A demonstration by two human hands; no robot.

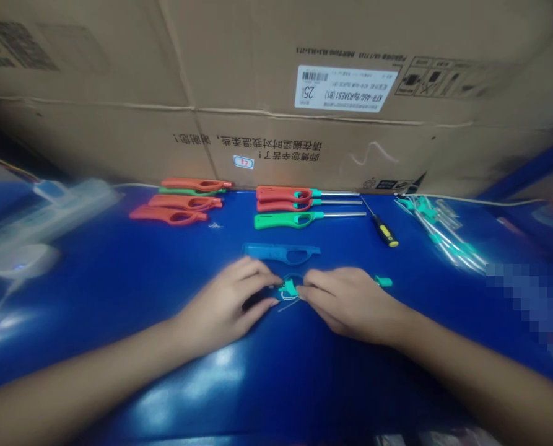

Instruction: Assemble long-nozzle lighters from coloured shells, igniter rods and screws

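Note:
Between my hands is a small teal lighter trigger piece [289, 288] with thin white wires looping below it. My left hand [239, 297] grips its left side at the fingertips, beside a small dark bit. The fingers of my right hand [350, 303] are pinched together at its right side, hiding part of it. A thin pale wire or rod [289, 305] slants down from there. Just beyond my hands lies a blue lighter shell [280, 253]. A teal end piece [384, 282] shows behind my right hand; whether it joins the held piece is hidden.
Red lighter shells [171, 215] lie at the back left, and lighters with metal tubes [311, 220] at back centre. A screwdriver [384, 230] and teal-and-metal lighter parts [443, 241] are to the right. A power strip [62, 217] is left; a large cardboard box [239, 74] stands behind.

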